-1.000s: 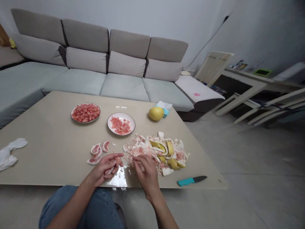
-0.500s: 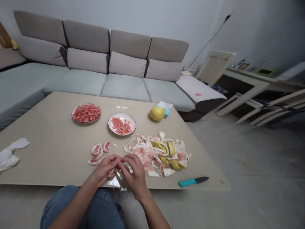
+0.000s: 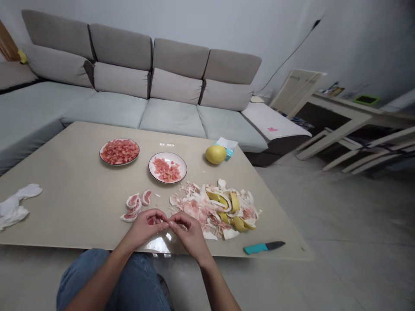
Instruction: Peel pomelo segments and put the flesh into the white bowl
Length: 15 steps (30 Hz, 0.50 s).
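My left hand [image 3: 145,229] is curled around a pink pomelo segment [image 3: 152,220] over the near edge of the beige table [image 3: 65,190]. My right hand [image 3: 188,231] pinches the same segment, fingertips meeting the left hand's. Just left of my hands lie a few unpeeled pink segments [image 3: 134,205]. To the right spreads a heap of peel and white membrane scraps [image 3: 217,207]. Farther back stand two plates of peeled pink flesh, one fuller [image 3: 119,151] and one nearer [image 3: 167,167].
A teal-handled knife [image 3: 263,247] lies near the table's right front corner. A whole yellow pomelo [image 3: 215,154] sits beside a tissue pack [image 3: 226,146] at the back. White cloth [image 3: 14,205] lies at the left edge. A grey sofa [image 3: 145,95] stands behind.
My right hand left the peel heap and came left to meet my left hand on the segment. The left hand has turned slightly, fingers now closed more over the fruit.
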Motion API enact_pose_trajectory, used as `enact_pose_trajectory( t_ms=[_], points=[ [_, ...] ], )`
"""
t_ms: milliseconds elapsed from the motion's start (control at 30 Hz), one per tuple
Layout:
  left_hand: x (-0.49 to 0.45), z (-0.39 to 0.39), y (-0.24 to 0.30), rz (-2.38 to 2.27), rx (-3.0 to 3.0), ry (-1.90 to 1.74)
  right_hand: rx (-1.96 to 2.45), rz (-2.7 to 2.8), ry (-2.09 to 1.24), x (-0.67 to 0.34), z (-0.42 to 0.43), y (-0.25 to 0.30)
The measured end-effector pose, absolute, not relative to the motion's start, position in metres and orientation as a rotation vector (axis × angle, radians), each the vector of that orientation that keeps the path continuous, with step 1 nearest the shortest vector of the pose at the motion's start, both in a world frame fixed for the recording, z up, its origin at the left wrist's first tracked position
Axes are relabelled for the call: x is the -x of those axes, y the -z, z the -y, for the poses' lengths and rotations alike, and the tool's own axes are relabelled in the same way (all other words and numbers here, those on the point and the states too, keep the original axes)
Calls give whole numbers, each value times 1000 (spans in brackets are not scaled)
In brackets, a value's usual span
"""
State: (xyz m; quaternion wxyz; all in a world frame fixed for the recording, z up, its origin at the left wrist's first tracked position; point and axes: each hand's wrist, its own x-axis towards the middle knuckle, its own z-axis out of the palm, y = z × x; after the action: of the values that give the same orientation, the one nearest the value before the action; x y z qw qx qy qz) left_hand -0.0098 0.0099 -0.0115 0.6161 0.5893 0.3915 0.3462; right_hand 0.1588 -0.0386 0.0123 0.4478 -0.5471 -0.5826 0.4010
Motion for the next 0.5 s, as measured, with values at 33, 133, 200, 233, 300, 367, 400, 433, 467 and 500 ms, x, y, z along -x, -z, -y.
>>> enact_pose_trajectory(
  t_ms=[33,133,200,233,300,367,400,433,467,500],
  points=[
    [10,-10,12,-904,-1369,-796,1355,1431,-1010,-159,38,-11],
    [10,-10,12,-942,-1389,-799,1341,1401,-1061,-160,36,-5],
    [9,-9,11,-968,-1387,-814,1327,1381,-1087,-160,34,-2],
    [9,-9,11,-972,-1378,-828,1314,1370,-1099,-160,34,-1],
    [7,-8,10,-972,-1324,-852,1277,1343,-1132,-159,33,2],
    [6,-7,10,-969,-1200,-854,1243,1308,-1168,-159,32,4],
    [5,-7,10,-963,-1125,-844,1232,1288,-1180,-158,32,4],
    [5,-6,10,-953,-1055,-834,1229,1270,-1181,-157,31,5],
    [5,-6,10,-940,-1000,-826,1229,1257,-1172,-156,31,5],
    [5,-6,10,-925,-967,-823,1229,1247,-1152,-155,31,6]
  ],
)
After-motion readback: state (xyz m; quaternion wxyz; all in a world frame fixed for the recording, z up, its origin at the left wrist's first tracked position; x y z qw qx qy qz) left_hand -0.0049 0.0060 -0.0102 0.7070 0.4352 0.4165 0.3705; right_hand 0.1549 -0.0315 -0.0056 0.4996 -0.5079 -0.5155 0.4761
